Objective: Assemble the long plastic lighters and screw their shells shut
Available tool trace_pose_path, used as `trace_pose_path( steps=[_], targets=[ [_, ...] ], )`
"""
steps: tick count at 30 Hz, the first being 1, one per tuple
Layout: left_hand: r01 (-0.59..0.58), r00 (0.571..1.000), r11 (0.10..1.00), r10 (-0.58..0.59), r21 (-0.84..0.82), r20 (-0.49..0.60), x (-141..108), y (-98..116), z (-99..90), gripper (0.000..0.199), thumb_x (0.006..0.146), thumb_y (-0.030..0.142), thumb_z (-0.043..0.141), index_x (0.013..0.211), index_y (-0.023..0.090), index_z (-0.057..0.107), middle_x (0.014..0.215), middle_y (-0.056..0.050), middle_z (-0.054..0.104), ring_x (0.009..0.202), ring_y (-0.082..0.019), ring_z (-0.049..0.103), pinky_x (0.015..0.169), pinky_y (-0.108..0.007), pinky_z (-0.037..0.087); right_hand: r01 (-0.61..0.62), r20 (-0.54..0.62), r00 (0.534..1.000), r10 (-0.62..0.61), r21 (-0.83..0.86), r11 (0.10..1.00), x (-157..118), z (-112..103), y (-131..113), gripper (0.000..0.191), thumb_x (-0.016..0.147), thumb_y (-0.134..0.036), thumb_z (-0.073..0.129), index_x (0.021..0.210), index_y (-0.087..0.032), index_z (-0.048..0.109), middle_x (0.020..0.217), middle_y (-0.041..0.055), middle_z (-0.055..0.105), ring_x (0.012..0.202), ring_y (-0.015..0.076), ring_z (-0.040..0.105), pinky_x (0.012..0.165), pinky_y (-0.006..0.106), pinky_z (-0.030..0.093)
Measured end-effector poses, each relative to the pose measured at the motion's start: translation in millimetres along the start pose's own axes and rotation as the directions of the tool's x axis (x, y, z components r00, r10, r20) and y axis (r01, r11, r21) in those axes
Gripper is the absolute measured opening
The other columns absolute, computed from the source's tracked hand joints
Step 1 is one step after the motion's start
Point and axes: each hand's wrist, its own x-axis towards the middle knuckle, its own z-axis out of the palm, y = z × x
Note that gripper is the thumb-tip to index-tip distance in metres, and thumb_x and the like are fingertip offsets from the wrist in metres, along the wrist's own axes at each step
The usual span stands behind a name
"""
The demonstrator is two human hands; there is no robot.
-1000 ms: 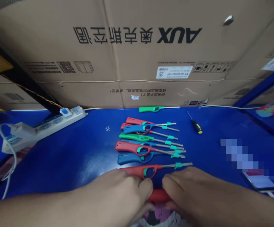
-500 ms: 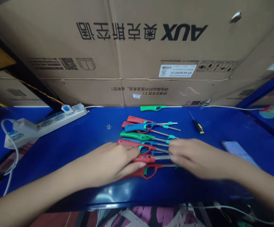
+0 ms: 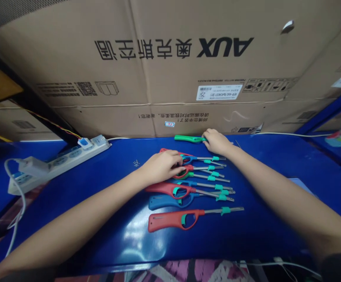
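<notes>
My left hand (image 3: 163,166) is closed round the handle of a red gas lighter (image 3: 189,169) over the row of lighters; its handle is mostly hidden under my fingers. At the back of the table, my right hand (image 3: 217,142) grips the front of a green gas lighter (image 3: 186,138), covering most of its metal tube. Nearer to me lie another red lighter (image 3: 164,188), a blue lighter (image 3: 164,201) and a separate red lighter (image 3: 166,221), tubes pointing right. Small teal pieces sit on several of the tubes.
A blue table (image 3: 114,223) stands against a large cardboard box (image 3: 170,82). On the left lies a white power strip (image 3: 70,156) with plugs and cables. Tiny metal pins (image 3: 136,163) lie left of my left hand. My right forearm partly covers a phone (image 3: 302,186).
My left hand has moved away from me with the red lighter, onto the row. My right hand has left that lighter's tube and reached back to the green lighter.
</notes>
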Motion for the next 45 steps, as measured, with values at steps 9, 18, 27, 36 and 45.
trace_pose_path(
  steps=[9,18,27,36,45],
  targets=[
    [-0.040,0.962,0.941,0.126,0.336,-0.241,-12,19,-25.5,0.051,0.097,0.042,0.059,0.138,0.014,0.050,0.133,-0.018,0.059,0.120,-0.034,0.054,0.104,-0.050,0.038,0.146,0.008,0.988,-0.157,0.311,0.939,-67,-61,-60,0.019,0.100,-0.028,0.051,0.116,-0.018,0.053,0.103,0.0068,0.070,0.088,0.0209,0.066,0.071,0.029,0.045],
    [0.031,0.949,0.961,0.058,-0.275,0.309,-69,79,-53.9,0.023,0.102,0.041,0.047,0.107,0.026,0.064,0.088,-0.002,0.071,0.071,-0.018,0.067,0.062,-0.027,0.046,0.361,0.090,0.900,-0.427,0.396,0.844,-166,-85,-117,0.021,0.103,-0.032,0.046,0.100,-0.019,0.062,0.096,0.0044,0.069,0.084,0.0193,0.065,0.072,0.031,0.047],
    [0.100,0.956,0.977,-0.042,-0.187,0.291,-125,60,-61.6,0.028,0.101,0.045,0.049,0.123,0.035,0.063,0.066,0.004,0.064,0.052,-0.015,0.060,0.049,-0.025,0.040,0.296,0.017,0.946,-0.322,0.356,0.887,-209,-76,-86,0.020,0.102,-0.028,0.045,0.095,-0.022,0.063,0.083,0.0026,0.069,0.071,0.0167,0.063,0.066,0.030,0.047],
    [-0.044,0.999,0.990,0.041,-0.135,-0.027,-69,37,-11.8,0.034,0.104,0.041,0.046,0.123,0.021,0.065,0.118,-0.009,0.069,0.110,-0.023,0.065,0.094,-0.037,0.052,0.276,0.005,0.960,-0.281,0.164,0.947,-174,-25,-66,0.033,0.098,-0.013,0.037,0.123,-0.015,0.058,0.111,0.0135,0.068,0.096,0.0248,0.067,0.082,0.040,0.055],
    [0.012,0.999,0.998,-0.015,0.064,0.048,-91,36,22.4,0.096,0.086,0.078,0.049,0.161,0.026,0.020,0.168,-0.014,0.015,0.153,-0.045,0.010,0.119,-0.069,0.013,0.264,-0.139,0.959,-0.247,0.122,0.957,-176,-16,-67,0.053,0.099,-0.048,0.049,0.144,-0.021,0.050,0.152,0.0195,0.042,0.140,0.0372,0.037,0.110,0.060,0.035]
  ],
)
